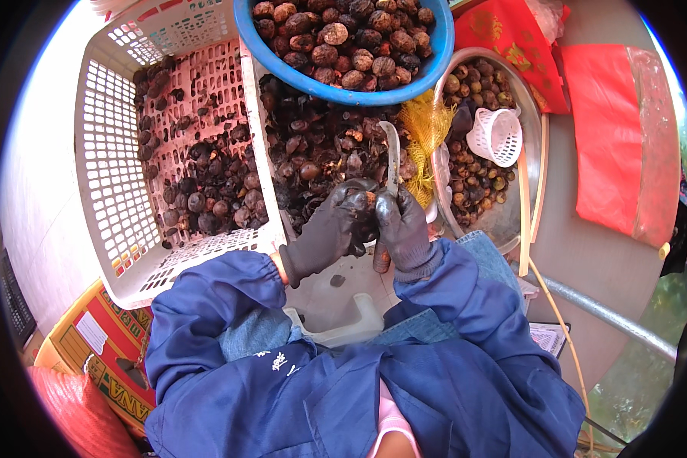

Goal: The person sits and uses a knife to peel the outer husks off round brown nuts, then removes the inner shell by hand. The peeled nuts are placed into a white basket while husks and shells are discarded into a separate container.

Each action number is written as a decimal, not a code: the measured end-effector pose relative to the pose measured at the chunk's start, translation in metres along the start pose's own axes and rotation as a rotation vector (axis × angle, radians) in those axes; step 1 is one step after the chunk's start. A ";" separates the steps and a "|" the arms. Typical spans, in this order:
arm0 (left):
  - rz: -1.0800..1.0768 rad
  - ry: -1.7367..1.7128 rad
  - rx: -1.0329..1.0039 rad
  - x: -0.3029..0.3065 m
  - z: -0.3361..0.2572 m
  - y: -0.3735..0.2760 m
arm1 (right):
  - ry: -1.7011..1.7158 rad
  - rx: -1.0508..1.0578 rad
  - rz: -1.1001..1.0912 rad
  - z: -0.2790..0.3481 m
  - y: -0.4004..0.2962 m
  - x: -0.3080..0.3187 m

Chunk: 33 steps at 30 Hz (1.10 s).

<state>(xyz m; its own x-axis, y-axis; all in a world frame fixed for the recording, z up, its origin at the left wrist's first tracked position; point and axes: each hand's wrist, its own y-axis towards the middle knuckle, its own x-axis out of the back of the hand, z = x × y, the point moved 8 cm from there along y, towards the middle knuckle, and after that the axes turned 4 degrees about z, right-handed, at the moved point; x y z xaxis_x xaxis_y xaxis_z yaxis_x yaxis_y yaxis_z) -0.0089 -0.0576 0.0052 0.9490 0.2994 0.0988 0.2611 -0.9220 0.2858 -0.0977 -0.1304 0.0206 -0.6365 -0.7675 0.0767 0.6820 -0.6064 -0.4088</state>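
My right hand (402,229), in a dark glove, is closed around a knife whose curved metal blade (393,154) points away from me. Its handle (381,257) sticks out below the fist. My left hand (335,226), gloved too, meets it at the blade's base. Its curled fingers grip a small round dark nut (370,198), mostly hidden by the gloves. Just beyond both hands lies a heap of dark broken husks (332,149). Over that heap stands a blue basin (343,94) full of wrinkled brown, walnut-like nuts (352,46).
At left, a white plastic crate (114,154) holds dark round nuts and husk scraps. A metal basin (506,226) on the right contains smaller nuts and a white perforated cup (495,137). Yellow netting (426,143) hangs between. A metal pole (607,315) and printed carton (106,349) flank me.
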 end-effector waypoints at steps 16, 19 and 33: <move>-0.045 -0.534 0.336 0.006 0.017 0.012 | -0.445 0.111 -0.081 0.015 0.020 0.025; -0.010 -0.478 0.253 0.002 0.005 0.012 | -0.568 0.103 0.027 0.022 0.017 0.006; 0.110 -0.557 0.313 -0.014 0.021 -0.003 | -0.443 0.093 0.080 0.001 0.013 0.016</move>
<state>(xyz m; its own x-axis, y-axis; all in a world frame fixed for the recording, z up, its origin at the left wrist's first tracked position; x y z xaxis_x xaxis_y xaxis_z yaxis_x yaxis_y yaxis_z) -0.0198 -0.0642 -0.0166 0.9006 0.1043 -0.4219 0.1162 -0.9932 0.0027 -0.0983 -0.1505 0.0171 -0.3787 -0.8153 0.4381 0.7654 -0.5420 -0.3470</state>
